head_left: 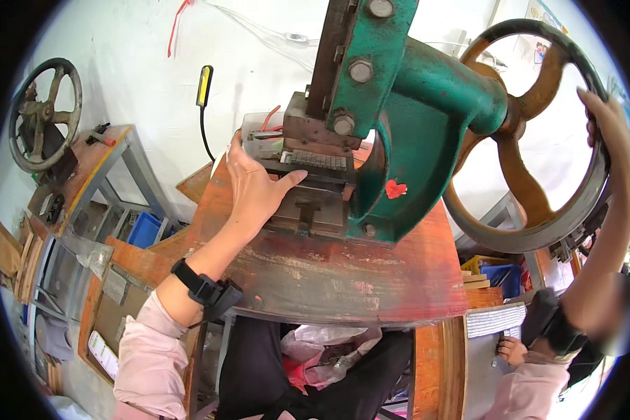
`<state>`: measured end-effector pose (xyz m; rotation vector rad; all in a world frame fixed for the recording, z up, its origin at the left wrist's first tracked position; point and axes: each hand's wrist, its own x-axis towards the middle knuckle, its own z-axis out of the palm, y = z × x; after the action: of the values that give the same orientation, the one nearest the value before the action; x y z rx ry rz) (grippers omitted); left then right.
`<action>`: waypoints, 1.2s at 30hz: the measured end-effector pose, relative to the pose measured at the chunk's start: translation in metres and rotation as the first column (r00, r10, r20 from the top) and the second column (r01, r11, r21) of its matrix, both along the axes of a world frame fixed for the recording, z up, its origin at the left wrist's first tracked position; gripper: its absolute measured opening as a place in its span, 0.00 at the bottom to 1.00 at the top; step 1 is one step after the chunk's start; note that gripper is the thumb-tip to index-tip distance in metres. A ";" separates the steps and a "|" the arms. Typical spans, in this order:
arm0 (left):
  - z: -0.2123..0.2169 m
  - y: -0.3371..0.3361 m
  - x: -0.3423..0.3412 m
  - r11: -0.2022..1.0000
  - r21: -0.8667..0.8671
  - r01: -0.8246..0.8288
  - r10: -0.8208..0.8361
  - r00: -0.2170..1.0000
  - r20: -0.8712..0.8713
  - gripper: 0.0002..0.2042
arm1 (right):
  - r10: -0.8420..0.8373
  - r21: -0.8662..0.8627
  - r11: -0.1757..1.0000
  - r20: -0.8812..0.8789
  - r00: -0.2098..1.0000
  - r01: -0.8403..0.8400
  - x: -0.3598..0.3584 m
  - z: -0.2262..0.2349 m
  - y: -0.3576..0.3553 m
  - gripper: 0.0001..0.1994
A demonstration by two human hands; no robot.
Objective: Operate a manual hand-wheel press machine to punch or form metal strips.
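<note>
A green hand-cranked press [427, 105] stands on the wooden bench. Below its ram lies a dark metal die block [311, 176] with a grid of small pieces [318, 159] on top. My left hand [253, 183] is at the block's left end, its thumb along the near edge and its fingers round the far side; the fingertips are partly hidden. High on the right, my right hand [607, 122] is closed round the rim of the large handwheel [462, 220]. Just behind my left hand sits a clear plastic box [259, 124] with red-handled tools.
A worn wooden bench top [329, 283] lies before me. At the left, another handwheel [47, 112] rises by a second bench. A small lamp [204, 85] stands near the wall. Another person's hand [512, 350] is at lower right, by a striped cloth [495, 320].
</note>
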<state>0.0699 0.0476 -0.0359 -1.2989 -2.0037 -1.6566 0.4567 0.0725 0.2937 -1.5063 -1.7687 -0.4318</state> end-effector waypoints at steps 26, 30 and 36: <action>0.017 0.027 0.014 0.802 -0.551 0.230 -0.551 0.639 -0.536 0.13 | -0.384 0.165 0.923 0.435 0.814 0.347 -0.015 0.018 0.013 0.10; -0.029 0.077 -0.071 0.865 -0.475 0.159 -0.463 0.619 -0.635 0.16 | -0.621 0.254 0.781 0.407 0.670 0.570 0.058 0.037 -0.058 0.11; -0.038 0.088 -0.041 0.835 -0.506 0.215 -0.528 0.573 -0.627 0.19 | -0.705 0.287 0.705 0.382 0.597 0.649 0.104 0.032 -0.076 0.11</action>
<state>0.0285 0.1355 -0.0736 -2.2240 -1.5800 -0.5752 0.5604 -0.0038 0.3258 -2.0941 -1.3679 -1.3749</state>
